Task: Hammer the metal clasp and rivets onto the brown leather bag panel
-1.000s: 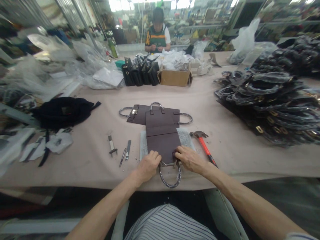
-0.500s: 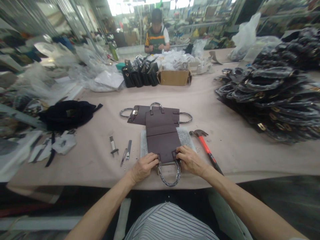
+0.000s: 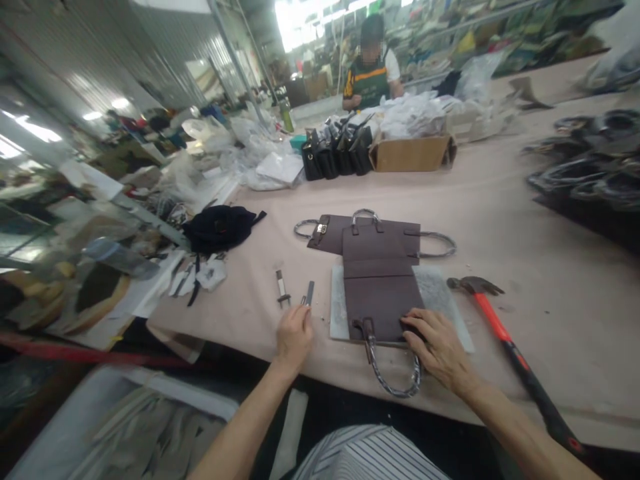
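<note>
A dark brown handbag panel (image 3: 383, 303) lies unfolded on a pale slab (image 3: 445, 303), with a plastic-wrapped handle (image 3: 389, 389) at its near edge. My right hand (image 3: 440, 350) holds the panel's near right corner, its fingers bent over the handle's hidden right end. To the left, my left hand (image 3: 294, 337) is down on the table with its fingertips pinched together. They cover a thin metal rod and the lower end of a flat grey metal tool (image 3: 310, 293); what they grip is hidden. A small metal tool with a crossbar (image 3: 281, 290) lies just beyond.
A claw hammer (image 3: 493, 320) with a red and black handle lies right of the slab. Farther back are black bags (image 3: 335, 150), a cardboard box (image 3: 413, 155) and a seated person (image 3: 373, 77). Dark cloth (image 3: 220, 227) lies left; wrapped bag parts (image 3: 600, 173) are piled right.
My left hand has left the handle's left end and moved left to the small metal tools. My right hand stays at the panel's corner. The view has turned to the left.
</note>
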Motion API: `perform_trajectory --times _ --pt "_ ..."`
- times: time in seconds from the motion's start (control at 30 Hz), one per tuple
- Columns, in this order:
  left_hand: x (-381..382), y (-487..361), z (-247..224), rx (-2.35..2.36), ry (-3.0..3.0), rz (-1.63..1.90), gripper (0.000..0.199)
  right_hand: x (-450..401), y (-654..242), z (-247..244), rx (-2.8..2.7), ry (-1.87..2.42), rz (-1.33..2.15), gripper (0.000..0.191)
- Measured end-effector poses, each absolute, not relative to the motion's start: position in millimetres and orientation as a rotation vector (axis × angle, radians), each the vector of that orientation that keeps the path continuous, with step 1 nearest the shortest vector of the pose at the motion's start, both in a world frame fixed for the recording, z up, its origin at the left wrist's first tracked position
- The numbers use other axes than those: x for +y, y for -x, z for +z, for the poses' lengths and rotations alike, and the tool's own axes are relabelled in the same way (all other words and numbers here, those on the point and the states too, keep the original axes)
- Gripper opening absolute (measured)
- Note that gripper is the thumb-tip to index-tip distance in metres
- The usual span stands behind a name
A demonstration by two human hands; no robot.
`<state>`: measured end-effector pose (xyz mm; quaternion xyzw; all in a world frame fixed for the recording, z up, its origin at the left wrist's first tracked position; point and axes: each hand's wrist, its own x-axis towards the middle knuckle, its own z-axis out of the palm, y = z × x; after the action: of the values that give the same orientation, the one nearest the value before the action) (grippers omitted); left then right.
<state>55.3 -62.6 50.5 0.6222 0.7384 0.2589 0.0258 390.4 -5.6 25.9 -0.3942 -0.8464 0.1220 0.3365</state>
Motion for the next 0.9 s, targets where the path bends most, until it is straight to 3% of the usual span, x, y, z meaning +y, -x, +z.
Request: perform_trajectory --times 0.2,0.43,0.77,0.9 --pt "-32.7 -11.4 69.4 2.445 -1.417 0.289 0.017 -4.8 -388.7 22.7 -2.198 1.082 0.297 0.025" --pt "-7.4 -14.6 69.8 2.421 -1.430 0.069 0.010 -7.0 -386.1 24.2 -2.209 1.096 0.295 0.025" --pt "-0.9 -34.8 73.8 2.343 -1.510 -0.047 0.025 -12.0 -382.4 31.0 -2.218 1.134 0.307 0.023" --pt "12.5 -43.1 69.8 2.340 -1.416 -0.055 0.014 -15.1 -380.4 35.2 -2.216 1.160 0.336 0.023"
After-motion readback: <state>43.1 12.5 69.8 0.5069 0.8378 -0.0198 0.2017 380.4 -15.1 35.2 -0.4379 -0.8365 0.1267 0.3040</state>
